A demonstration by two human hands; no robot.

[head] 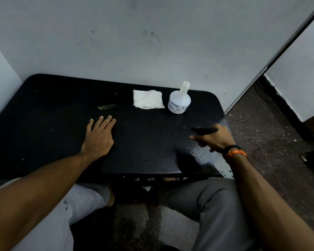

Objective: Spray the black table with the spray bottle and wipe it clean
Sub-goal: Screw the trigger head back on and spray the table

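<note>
The black table stands against a grey wall. My left hand lies flat on its middle, fingers spread, holding nothing. Near the table's right edge, my right hand is closed around a black trigger spray head whose nozzle points left. A white bottle with an open neck and no top stands at the back right, apart from both hands. Just left of the bottle lies a folded white cloth. Water droplets speckle the table's front right area.
A pale smear marks the tabletop beyond my left hand. The wall closes off the back and left sides. Speckled floor lies to the right, and my knees sit under the front edge.
</note>
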